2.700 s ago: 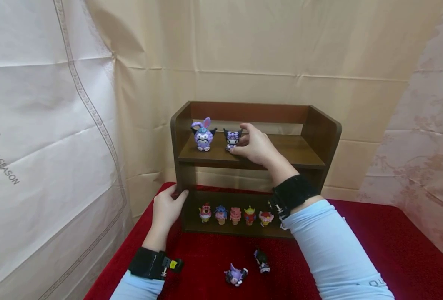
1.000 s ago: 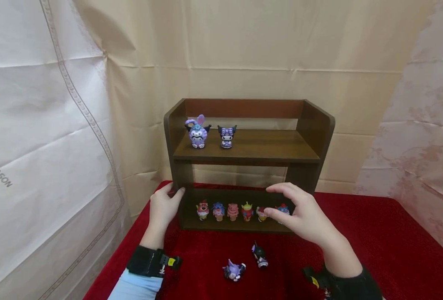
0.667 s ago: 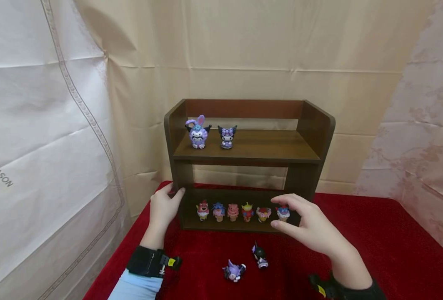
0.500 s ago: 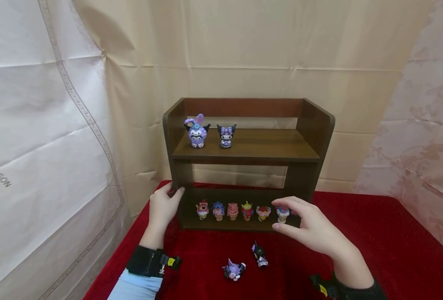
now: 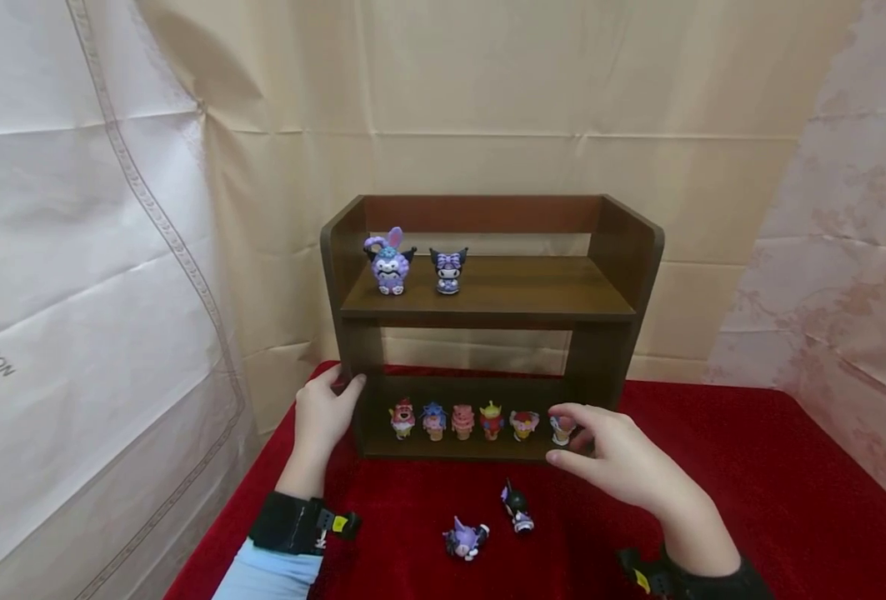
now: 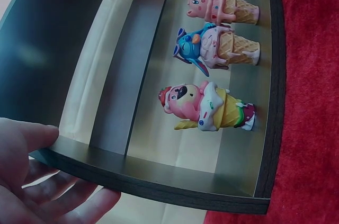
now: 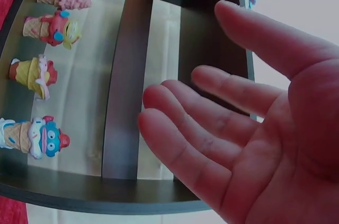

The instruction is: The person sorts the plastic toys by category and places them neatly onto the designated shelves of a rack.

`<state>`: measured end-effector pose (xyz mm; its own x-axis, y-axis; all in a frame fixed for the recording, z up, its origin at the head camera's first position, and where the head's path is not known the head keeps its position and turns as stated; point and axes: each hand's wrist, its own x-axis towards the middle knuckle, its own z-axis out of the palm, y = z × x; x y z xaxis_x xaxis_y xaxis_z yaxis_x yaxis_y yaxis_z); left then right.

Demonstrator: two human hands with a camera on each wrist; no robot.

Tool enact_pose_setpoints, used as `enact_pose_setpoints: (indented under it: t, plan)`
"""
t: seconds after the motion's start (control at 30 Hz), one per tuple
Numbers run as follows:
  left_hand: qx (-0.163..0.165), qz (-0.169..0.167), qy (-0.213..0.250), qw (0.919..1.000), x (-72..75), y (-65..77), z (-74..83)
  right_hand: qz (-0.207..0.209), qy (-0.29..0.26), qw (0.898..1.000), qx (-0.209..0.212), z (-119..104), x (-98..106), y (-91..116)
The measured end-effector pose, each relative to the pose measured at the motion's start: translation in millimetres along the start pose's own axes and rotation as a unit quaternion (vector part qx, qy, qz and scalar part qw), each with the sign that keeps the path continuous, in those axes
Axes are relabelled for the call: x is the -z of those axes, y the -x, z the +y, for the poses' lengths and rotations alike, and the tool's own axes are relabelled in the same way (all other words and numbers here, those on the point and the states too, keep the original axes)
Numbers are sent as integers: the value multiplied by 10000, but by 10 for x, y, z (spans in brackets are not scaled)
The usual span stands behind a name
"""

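My left hand [image 5: 325, 414] holds the left side panel of a dark brown two-tier shelf [image 5: 488, 315], thumb on the inner side and fingers behind. My right hand [image 5: 623, 454] hovers by the lower tier's right end, thumb and fingers spread apart. Closest to it stands a blue-faced ice-cream-cone figurine [image 7: 45, 137], partly overlapped by the fingertips in the head view. Upright on the upper tier are a purple bunny-hooded figurine [image 5: 390, 265] and a black-eared figurine [image 5: 448, 271]. Two more lie on the cloth: a purple one [image 5: 465, 539] and a black one [image 5: 518, 507].
Several ice-cream-cone figurines line the lower tier, from a red-hatted bear [image 5: 402, 419] to a pink-and-yellow one [image 5: 523, 425]. A red velvet cloth [image 5: 720, 467] covers the table. Beige sheeting [image 5: 488, 100] hangs behind the shelf.
My right hand has let go of the black-eared figurine on the upper tier and come down to the lower tier's right end. The left hand keeps its hold on the shelf.
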<state>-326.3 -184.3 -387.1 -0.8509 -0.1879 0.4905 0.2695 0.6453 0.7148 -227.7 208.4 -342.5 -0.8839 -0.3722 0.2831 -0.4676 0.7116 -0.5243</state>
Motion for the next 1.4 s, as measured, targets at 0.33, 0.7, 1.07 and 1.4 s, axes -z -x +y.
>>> enact_pose_setpoints:
  t: [0.33,0.7,1.07,1.4]
  plan:
    - [-2,-11,79,10000,6,-3,-12,-131,292,9972,-669,-60,-160,-50]
    - [-33,10,21,10000,4,-11,-19,-289,427,9916,-1187,-33,-476,-181]
    - [-48,13,66,10000,0,5,-19,-920,570,9894,-974,18,-688,-210]
    - [-35,5,66,10000,6,3,-13,-1177,694,9872,-826,36,-873,-228]
